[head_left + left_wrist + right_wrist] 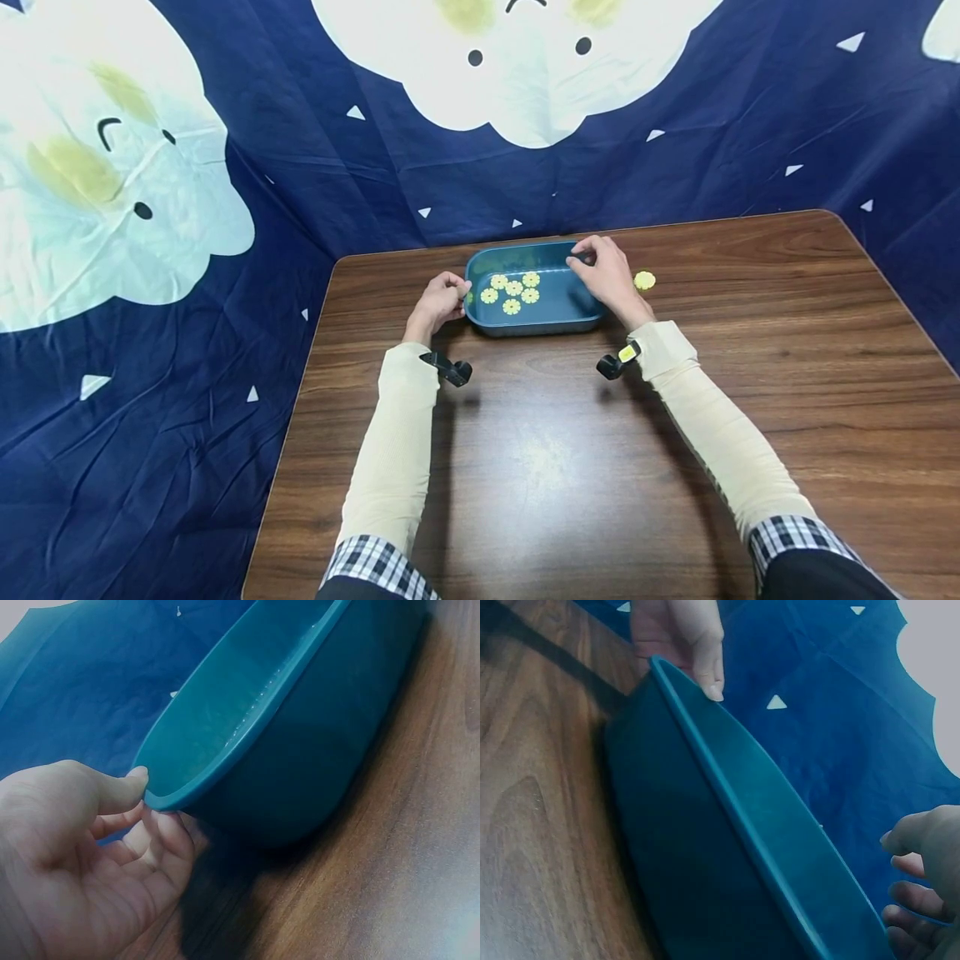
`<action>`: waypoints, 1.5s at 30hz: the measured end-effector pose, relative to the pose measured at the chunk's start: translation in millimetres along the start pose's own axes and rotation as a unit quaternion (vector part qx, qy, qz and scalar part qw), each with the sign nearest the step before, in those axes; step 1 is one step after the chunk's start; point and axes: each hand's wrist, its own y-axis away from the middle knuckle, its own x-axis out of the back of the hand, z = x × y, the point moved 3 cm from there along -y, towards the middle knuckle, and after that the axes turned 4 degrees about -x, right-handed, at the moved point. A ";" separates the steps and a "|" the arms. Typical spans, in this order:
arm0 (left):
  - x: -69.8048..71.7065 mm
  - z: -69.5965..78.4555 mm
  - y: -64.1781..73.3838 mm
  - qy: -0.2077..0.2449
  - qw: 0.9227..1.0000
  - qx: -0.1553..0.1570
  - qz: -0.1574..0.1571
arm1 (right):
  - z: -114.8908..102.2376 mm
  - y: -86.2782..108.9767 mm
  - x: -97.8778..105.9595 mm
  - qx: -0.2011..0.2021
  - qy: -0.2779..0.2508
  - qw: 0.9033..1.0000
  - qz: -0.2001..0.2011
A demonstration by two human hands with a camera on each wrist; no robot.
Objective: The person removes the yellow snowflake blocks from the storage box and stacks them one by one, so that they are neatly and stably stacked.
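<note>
A teal oblong basin (536,327) stands near the back edge of the wooden table. Several yellow flower-shaped pieces (513,287) show on its bottom, toward the left. My left hand (442,298) pinches the rim at the left end, thumb (124,791) on top and fingers bent beneath. Over the right end is my right hand (609,275), thumb and forefinger apart with nothing seen between them. In the right wrist view, its loosely bent fingers (915,900) are close by the rim.
Just right of my right hand, a yellow scalloped piece (644,281) lies on the table (750,333). Dark blue cloth (465,183) with cloud prints hangs behind and to the left. Each wrist carries a small black camera (611,365).
</note>
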 end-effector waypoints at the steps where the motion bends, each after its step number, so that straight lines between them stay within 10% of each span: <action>1: -0.1 0.3 0.0 0.001 1.000 0.000 0.000 | -0.2 -0.1 -2.1 0.001 0.000 1.000 -0.005; 45: -0.1 -2.4 -3.7 0.014 1.000 0.006 -0.002 | -4.4 -12.6 -62.6 -0.006 0.113 0.978 -0.175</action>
